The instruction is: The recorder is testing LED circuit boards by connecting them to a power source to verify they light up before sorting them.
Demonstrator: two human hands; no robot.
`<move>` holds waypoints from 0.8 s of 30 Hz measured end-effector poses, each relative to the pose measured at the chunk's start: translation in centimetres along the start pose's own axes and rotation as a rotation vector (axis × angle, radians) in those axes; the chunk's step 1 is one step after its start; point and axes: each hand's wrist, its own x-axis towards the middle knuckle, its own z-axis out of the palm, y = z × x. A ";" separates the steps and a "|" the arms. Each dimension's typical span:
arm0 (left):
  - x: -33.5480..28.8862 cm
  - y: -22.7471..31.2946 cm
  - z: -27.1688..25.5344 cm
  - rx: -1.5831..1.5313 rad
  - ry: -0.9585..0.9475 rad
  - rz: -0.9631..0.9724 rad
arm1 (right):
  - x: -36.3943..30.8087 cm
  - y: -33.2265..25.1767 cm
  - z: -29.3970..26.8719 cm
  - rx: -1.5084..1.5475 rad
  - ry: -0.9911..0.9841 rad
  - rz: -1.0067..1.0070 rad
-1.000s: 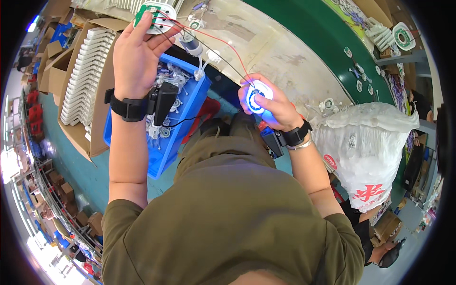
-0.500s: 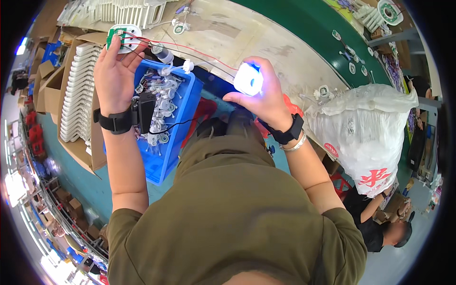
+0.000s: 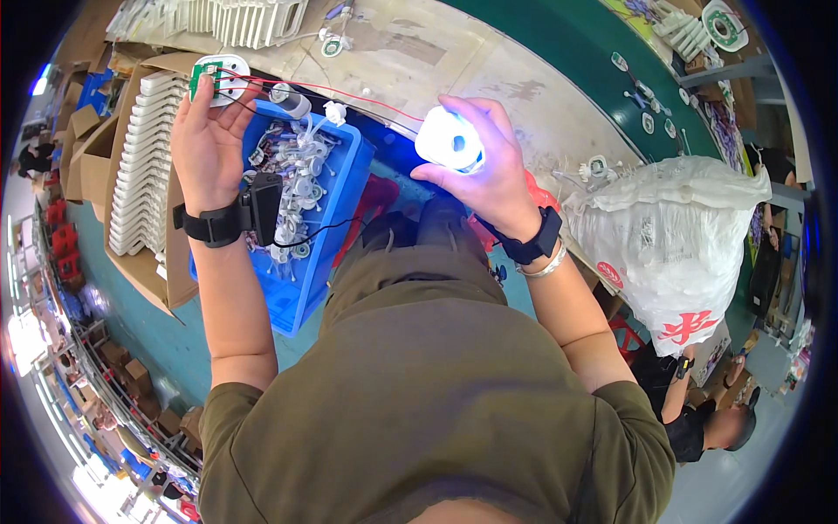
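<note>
My left hand (image 3: 208,140) grips a white oval housing (image 3: 234,68) that carries a small green circuit board (image 3: 203,80), thumb lying on the board. My right hand (image 3: 496,166) is closed around a white rounded light unit (image 3: 445,138), which glows bright white-blue. Red (image 3: 349,91) and black wires stretch from the housing to the light unit. Beneath my left hand stands a blue crate (image 3: 347,188) of small white parts with wires (image 3: 301,179). A clear-and-grey cylindrical part (image 3: 291,99) and a white knob-like piece (image 3: 334,113) are beside the crate's far rim.
A cardboard box (image 3: 179,284) of stacked white plastic frames (image 3: 140,175) stands left. Across the front runs a worn worktable (image 3: 410,44) with a green strip (image 3: 559,52) behind. A large white plastic bag (image 3: 672,244) sits right, with a person in black (image 3: 690,428) beyond.
The light unit in my right hand has turned, and its glow looks larger and brighter. My left hand has shifted slightly left and down with the housing.
</note>
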 end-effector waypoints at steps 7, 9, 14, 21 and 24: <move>-0.4 -1.2 -0.2 -0.026 -0.004 -0.011 | -0.2 0.5 0.2 -0.024 0.013 -0.024; -0.8 -1.6 -0.2 -0.085 -0.005 -0.087 | -0.3 0.4 0.2 -0.059 -0.004 0.030; -1.6 -2.0 0.2 -0.066 -0.058 -0.097 | -0.5 0.4 0.4 -0.071 -0.034 0.040; -1.8 -2.0 0.3 -0.054 -0.047 -0.100 | -0.6 0.4 0.6 -0.076 -0.098 0.074; -1.7 -2.2 0.0 -0.043 -0.030 -0.102 | -0.5 0.5 0.7 -0.082 -0.109 0.069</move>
